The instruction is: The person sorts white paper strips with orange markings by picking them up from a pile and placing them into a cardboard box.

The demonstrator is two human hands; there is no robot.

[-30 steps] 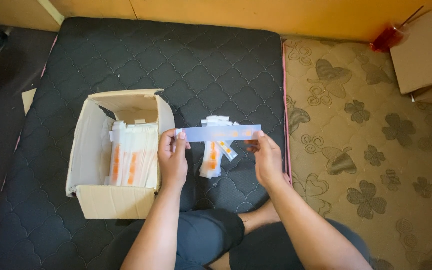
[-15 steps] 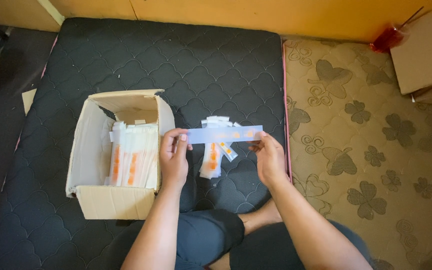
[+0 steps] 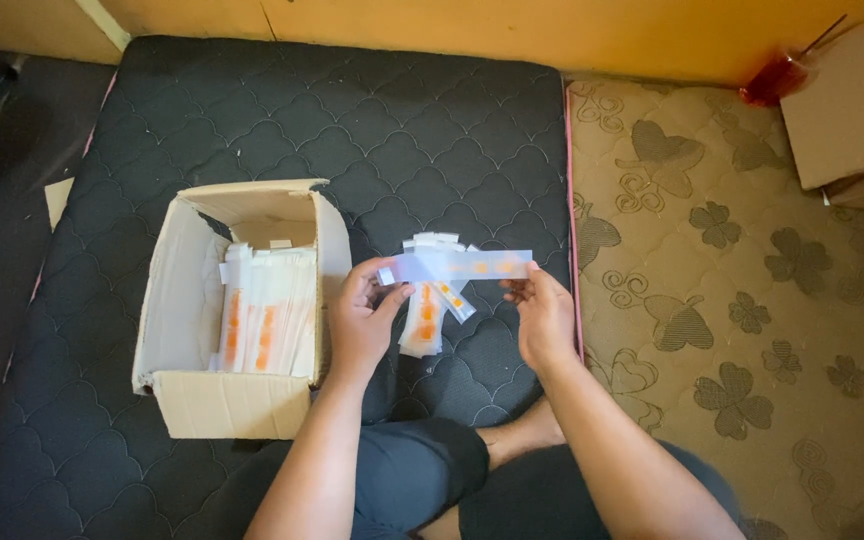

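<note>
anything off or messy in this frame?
Mostly tidy. The loose strips on the black mattress lie fanned at mixed angles, unlike the neat upright stack in the cardboard box. Both hands, left hand and right hand, hold one strip level.

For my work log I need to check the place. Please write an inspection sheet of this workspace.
Surface: black quilted mat, beside a tan patterned mattress.
Job's things: flat white strip with orange marks, held level at both ends; small pile of similar strips on the mat under it; open cardboard box with more strips upright inside.
Clutter: cardboard pieces and a red thing top right.
Grippers: left hand and right hand pinch the strip.
Cables: nothing seen.
Surroundings: orange wall.
</note>
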